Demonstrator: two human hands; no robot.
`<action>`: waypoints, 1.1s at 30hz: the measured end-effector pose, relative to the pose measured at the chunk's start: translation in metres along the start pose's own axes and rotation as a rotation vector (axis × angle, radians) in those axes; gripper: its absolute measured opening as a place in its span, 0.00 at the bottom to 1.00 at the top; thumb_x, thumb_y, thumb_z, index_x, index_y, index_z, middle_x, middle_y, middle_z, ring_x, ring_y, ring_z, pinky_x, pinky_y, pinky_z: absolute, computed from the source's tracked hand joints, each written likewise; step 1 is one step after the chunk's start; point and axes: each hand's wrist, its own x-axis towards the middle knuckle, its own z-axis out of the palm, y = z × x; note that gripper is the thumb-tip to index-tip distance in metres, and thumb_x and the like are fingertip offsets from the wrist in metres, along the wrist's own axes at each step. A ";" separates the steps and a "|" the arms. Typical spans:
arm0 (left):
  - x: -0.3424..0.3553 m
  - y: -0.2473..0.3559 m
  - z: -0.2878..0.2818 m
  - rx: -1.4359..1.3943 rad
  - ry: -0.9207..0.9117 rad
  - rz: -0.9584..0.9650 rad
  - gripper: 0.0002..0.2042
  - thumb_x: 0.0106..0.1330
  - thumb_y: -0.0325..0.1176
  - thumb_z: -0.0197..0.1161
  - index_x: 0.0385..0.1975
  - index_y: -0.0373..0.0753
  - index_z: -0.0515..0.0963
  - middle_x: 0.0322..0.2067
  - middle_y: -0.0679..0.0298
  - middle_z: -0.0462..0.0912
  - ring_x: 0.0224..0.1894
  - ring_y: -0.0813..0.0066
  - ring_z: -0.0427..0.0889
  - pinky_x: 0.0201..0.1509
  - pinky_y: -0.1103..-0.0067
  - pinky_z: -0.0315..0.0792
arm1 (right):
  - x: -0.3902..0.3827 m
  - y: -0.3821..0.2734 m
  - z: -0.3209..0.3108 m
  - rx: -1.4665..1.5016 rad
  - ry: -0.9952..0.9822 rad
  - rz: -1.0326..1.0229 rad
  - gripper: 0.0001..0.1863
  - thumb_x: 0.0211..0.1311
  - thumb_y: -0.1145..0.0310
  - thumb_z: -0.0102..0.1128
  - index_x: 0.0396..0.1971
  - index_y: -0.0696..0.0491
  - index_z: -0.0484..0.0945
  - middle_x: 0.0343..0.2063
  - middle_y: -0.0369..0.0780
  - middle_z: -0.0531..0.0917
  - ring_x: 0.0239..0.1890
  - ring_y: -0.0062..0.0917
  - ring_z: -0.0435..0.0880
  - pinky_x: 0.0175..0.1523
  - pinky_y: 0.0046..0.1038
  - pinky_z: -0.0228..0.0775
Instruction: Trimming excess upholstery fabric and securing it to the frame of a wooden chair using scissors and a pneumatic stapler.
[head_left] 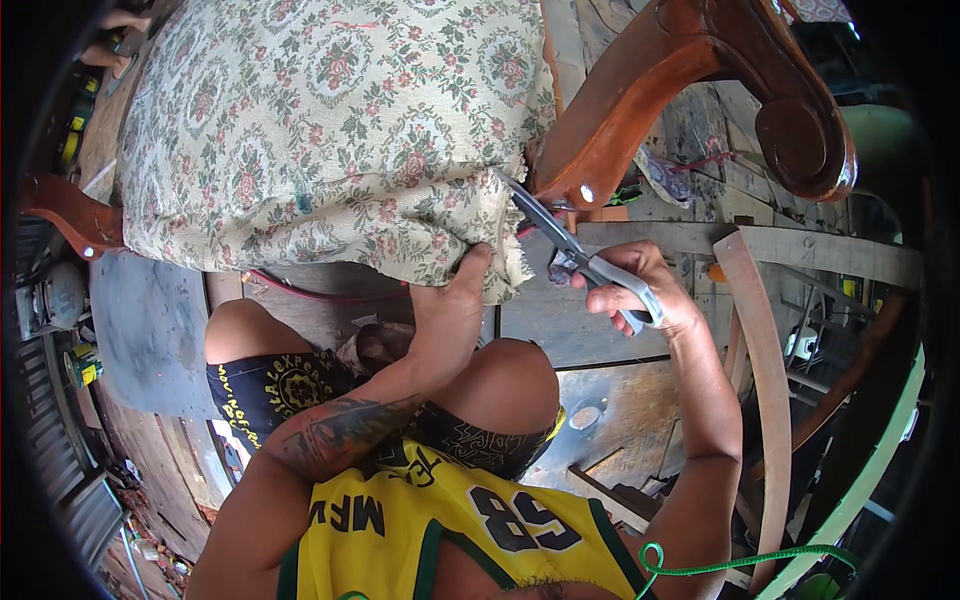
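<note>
Cream floral upholstery fabric [330, 100] covers a large seat in front of me, and its frayed edge hangs loose at the near right corner. My left hand [465, 285] pinches that loose edge from below, thumb on top. Grey-handled scissors [565, 240] are in my right hand [650, 285], its fingers through the handle loops. The blades point up and left, their tips touching the frayed fabric edge beside a carved wooden armrest [640, 90]. How far apart the blades are is hard to make out.
Another brown wooden piece [75, 215] juts out at the seat's left. Curved wooden slats [760, 380] stand at my right, near a green cord [740, 570]. A red hose [320, 293] runs under the fabric. Another person's foot [122, 65] shows at the far left.
</note>
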 end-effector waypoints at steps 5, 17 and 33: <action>-0.002 0.004 -0.003 0.099 -0.017 0.055 0.13 0.73 0.24 0.62 0.55 0.31 0.78 0.50 0.62 0.82 0.50 0.75 0.80 0.57 0.75 0.74 | 0.004 0.002 -0.001 0.024 -0.021 -0.005 0.22 0.49 0.59 0.85 0.37 0.58 0.87 0.17 0.34 0.82 0.15 0.13 0.79 0.17 0.16 0.70; -0.003 0.007 -0.004 0.140 -0.063 0.025 0.13 0.72 0.23 0.63 0.54 0.32 0.79 0.51 0.63 0.83 0.52 0.74 0.80 0.59 0.75 0.74 | 0.011 0.006 -0.010 0.030 -0.137 -0.032 0.21 0.50 0.60 0.83 0.37 0.59 0.86 0.20 0.34 0.83 0.16 0.15 0.80 0.17 0.18 0.71; -0.002 0.015 -0.029 0.122 -0.058 -0.024 0.18 0.71 0.24 0.59 0.60 0.32 0.75 0.52 0.61 0.82 0.49 0.73 0.83 0.51 0.74 0.80 | 0.016 0.011 -0.017 0.024 -0.168 -0.084 0.26 0.47 0.57 0.84 0.40 0.60 0.86 0.20 0.35 0.82 0.15 0.17 0.79 0.17 0.19 0.69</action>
